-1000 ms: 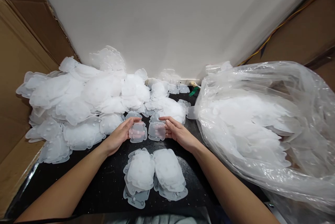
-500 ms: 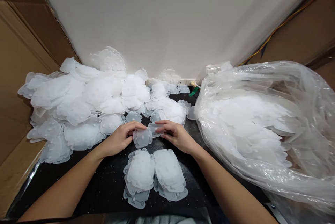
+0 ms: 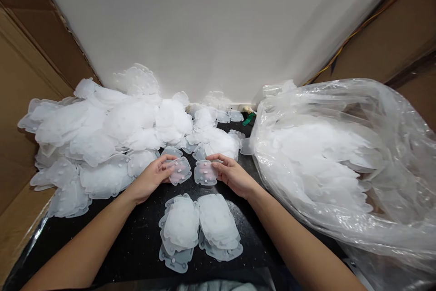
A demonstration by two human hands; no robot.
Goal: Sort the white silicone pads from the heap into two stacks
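Observation:
Pinched in my left hand (image 3: 158,175) is a thin translucent plastic sheet (image 3: 180,171), its fingers showing through from behind. My right hand (image 3: 231,174) grips a similar translucent plastic sheet (image 3: 205,174) by its right side. The two sheets are held apart, side by side, above the black table. Closer to me lie two stacks of the same sheets, a left stack (image 3: 181,227) and a right stack (image 3: 220,223). Beyond my hands is a smaller heap (image 3: 221,142), and a large heap (image 3: 116,120) spreads out to the left.
A clear plastic bag (image 3: 391,218) full of more sheets stands open on the right. At the back rises a pale wall (image 3: 218,32). Cardboard (image 3: 30,100) borders the left side. Green tape (image 3: 248,119) hangs by a small fitting at the wall's foot.
The two sheets, which were overlapping or close together between my hands, are now apart, one in each hand. Both are now turned so that their dotted faces show. The stacks look the same.

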